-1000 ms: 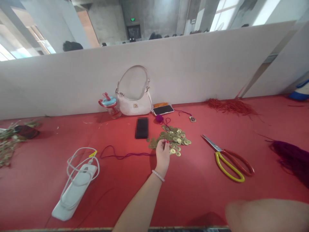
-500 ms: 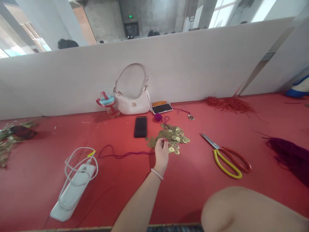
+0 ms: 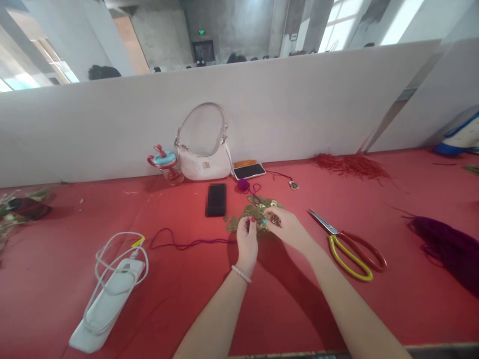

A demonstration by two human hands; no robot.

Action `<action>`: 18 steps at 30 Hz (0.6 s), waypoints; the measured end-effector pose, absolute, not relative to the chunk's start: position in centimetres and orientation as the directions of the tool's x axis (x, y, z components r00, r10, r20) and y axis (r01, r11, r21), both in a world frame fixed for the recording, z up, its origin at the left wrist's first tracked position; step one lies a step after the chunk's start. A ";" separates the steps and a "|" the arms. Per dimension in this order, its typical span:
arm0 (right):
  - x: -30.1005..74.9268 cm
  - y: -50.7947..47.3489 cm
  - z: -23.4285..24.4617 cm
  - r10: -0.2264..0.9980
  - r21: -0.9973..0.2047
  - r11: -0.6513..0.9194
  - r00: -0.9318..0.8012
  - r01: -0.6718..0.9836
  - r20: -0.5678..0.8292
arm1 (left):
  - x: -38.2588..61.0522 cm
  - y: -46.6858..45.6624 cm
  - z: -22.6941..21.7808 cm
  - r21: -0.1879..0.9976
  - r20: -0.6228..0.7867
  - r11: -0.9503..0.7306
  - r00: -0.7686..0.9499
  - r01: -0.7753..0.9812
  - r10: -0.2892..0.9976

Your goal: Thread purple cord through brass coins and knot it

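My left hand [image 3: 247,244], with a beaded bracelet at the wrist, is closed in a pinch on a purple cord [image 3: 194,243]. The cord trails leftward across the red table top. Right beside it, my right hand [image 3: 286,224] hovers over the pile of brass coins [image 3: 256,212], its thumb and fingers curved and apart. Both hands hide part of the pile. Behind the coins sits a small purple ball of cord [image 3: 243,186]. A coin tied to a cord [image 3: 294,185] lies farther back to the right.
Scissors [image 3: 339,242] with red and yellow handles lie to the right, near purple threads [image 3: 445,249]. Red threads [image 3: 352,165] are by the partition. A black phone [image 3: 216,199], white handbag [image 3: 205,164], lidded cup [image 3: 170,169] and white power bank [image 3: 108,304] with cable are leftward.
My right hand has come in from the lower right to the coins, beside my left hand. The left hand keeps its pinch on the cord. The camera view has shifted slightly.
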State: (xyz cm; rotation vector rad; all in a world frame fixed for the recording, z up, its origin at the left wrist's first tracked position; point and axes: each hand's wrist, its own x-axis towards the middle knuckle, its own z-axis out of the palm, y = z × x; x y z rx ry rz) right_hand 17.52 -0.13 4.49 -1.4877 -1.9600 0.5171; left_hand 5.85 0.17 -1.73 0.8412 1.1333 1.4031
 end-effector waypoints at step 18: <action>18.9 2.2 -3.3 0.907 -0.469 0.260 -0.047 0.844 0.418 | 5.9 0.0 -0.9 0.945 -0.114 0.077 -0.101 -0.317 0.988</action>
